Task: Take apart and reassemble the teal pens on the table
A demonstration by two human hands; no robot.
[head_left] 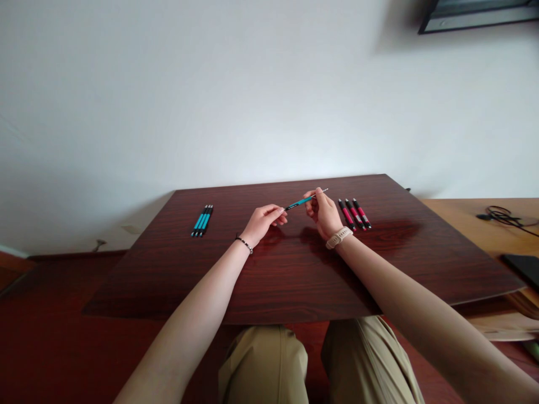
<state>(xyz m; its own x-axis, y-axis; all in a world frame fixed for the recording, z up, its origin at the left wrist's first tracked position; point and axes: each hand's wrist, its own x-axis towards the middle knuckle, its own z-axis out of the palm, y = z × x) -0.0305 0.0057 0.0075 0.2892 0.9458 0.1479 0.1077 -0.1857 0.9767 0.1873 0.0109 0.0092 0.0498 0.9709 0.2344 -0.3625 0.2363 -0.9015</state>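
Observation:
Above the middle of the table, my left hand (266, 219) pinches the black end of a turquoise pen (302, 201), which slants up to the right. At its far end my right hand (323, 213) is closed on a thin pale rod (325, 190) that looks like a pen refill; its tip pokes out past the fingers. Whether the rod sits inside the barrel I cannot tell. Three turquoise and black pens (202, 220) lie side by side to the left. Three pink and black pens (354, 214) lie just right of my right hand.
Everything lies on a dark red-brown wooden table (269, 280), its far edge by a white wall. To the right, a lighter wooden desk (455, 216) bears a black cable (501, 215) and a dark flat object (522, 268). A screen (484, 17) hangs at upper right.

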